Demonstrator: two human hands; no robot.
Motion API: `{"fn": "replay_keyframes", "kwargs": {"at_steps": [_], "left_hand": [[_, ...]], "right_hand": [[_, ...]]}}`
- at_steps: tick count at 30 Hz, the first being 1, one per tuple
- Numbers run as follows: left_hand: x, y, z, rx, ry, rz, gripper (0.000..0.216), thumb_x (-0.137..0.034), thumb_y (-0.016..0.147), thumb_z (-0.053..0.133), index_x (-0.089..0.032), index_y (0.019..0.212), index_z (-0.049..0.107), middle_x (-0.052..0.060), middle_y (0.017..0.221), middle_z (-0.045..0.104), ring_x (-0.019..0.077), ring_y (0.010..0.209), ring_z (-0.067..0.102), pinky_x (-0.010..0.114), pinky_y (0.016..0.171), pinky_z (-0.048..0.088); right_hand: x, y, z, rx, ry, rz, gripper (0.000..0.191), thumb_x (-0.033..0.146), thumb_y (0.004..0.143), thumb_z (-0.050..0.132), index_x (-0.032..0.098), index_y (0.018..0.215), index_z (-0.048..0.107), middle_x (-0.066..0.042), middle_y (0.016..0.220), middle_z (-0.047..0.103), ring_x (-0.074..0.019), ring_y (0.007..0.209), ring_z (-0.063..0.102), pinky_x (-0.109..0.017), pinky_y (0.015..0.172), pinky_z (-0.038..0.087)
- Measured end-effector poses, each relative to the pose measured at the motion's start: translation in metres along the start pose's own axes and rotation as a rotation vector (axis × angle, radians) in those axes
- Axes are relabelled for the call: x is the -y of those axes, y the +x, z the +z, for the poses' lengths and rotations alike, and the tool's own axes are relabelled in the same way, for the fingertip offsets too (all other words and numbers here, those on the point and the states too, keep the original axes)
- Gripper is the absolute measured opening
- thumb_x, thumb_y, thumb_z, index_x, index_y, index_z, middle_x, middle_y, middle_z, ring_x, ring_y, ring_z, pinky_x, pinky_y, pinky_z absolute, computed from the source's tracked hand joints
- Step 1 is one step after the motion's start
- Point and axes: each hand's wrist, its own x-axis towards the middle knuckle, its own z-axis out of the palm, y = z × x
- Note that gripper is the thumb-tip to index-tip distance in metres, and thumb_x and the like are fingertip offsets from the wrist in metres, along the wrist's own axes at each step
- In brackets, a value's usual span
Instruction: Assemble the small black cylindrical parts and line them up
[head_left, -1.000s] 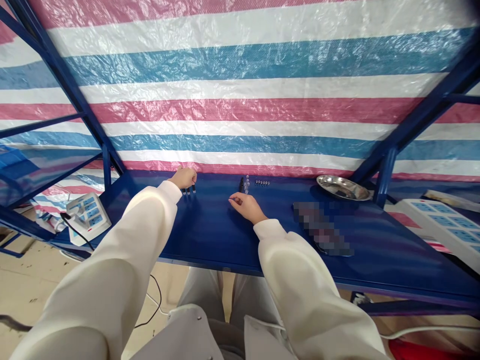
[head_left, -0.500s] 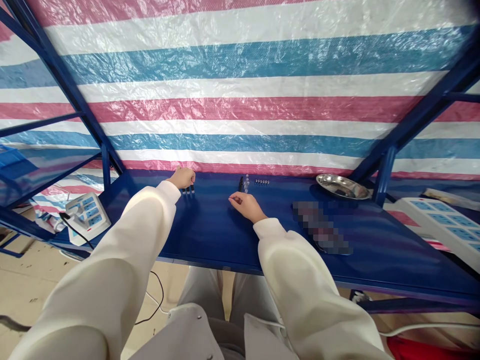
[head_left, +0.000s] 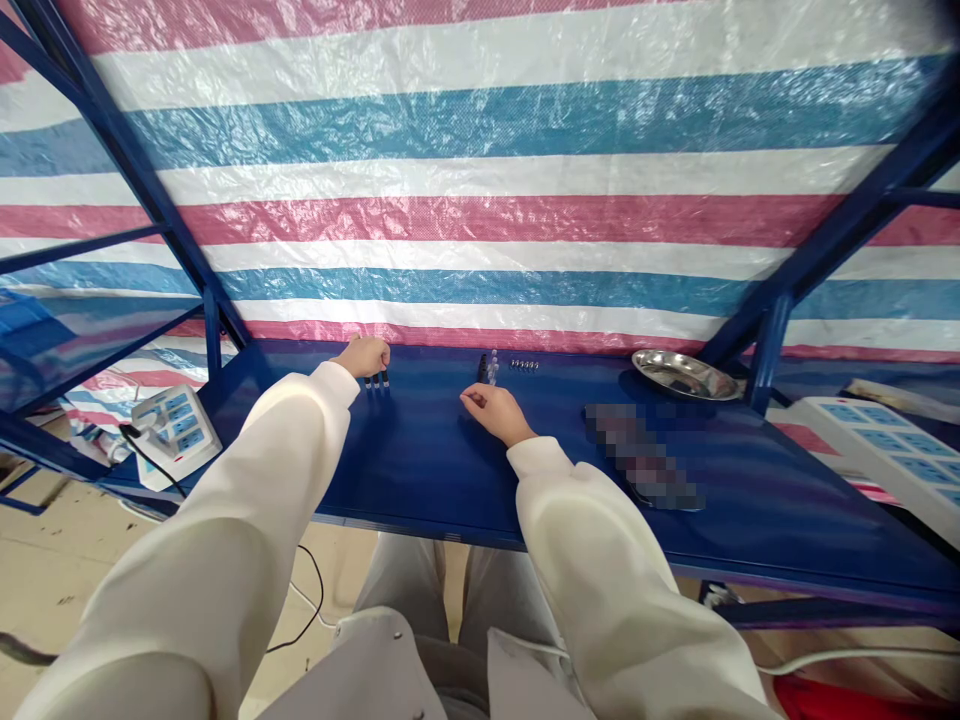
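My left hand [head_left: 364, 355] reaches to the back of the blue shelf [head_left: 420, 460], fingers curled down over a few small dark upright pieces [head_left: 377, 380]. Whether it grips one of them is hidden. My right hand [head_left: 495, 412] rests on the shelf nearer the middle, fingers loosely curled, with nothing visible in it. Just beyond it stand small dark and clear vials [head_left: 488, 368], and a short row of tiny metal pieces [head_left: 524, 365] lies to their right.
A shiny metal dish [head_left: 684, 374] sits at the back right. A blurred flat object [head_left: 643, 467] lies right of my right arm. White power strips sit at the left [head_left: 174, 428] and far right [head_left: 885, 445]. A striped tarp [head_left: 480, 180] closes the back; blue frame posts [head_left: 766, 350] flank the shelf.
Almost nothing. My right hand has edged slightly forward toward the vials; my left hand stays over the dark pieces.
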Motion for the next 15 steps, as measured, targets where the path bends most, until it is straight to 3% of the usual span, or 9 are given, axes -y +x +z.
{"fn": "replay_keyframes", "kwargs": {"at_steps": [7,12,15], "left_hand": [[-0.004,-0.003,-0.005,-0.042,0.025,0.015,0.014,-0.014,0.069,0.059,-0.017,0.081,0.065,0.007,0.090,0.070,0.0246,0.089,0.060,0.045,0.092,0.031],[-0.027,-0.009,-0.011,-0.217,0.015,0.180,0.014,-0.016,0.076,0.056,-0.016,0.087,0.064,0.007,0.097,0.068,0.0247,0.098,0.057,0.044,0.092,0.028],[-0.050,-0.014,-0.008,-0.259,-0.019,0.293,0.016,-0.019,0.080,0.053,-0.017,0.092,0.064,0.007,0.099,0.067,0.0234,0.098,0.057,0.042,0.092,0.027]], "right_hand": [[0.006,-0.001,-0.009,0.024,-0.116,0.063,0.019,0.030,0.084,0.050,0.021,0.087,0.066,-0.002,0.072,0.067,-0.0149,0.067,0.059,-0.024,0.063,0.040],[0.007,-0.001,-0.019,0.014,-0.303,0.292,0.020,0.029,0.085,0.049,0.021,0.088,0.067,-0.005,0.084,0.069,-0.0186,0.076,0.062,-0.026,0.064,0.040],[0.002,-0.001,-0.020,0.023,-0.367,0.426,0.021,0.028,0.084,0.049,0.019,0.087,0.068,-0.008,0.088,0.069,-0.0198,0.080,0.063,-0.027,0.065,0.040]]}}
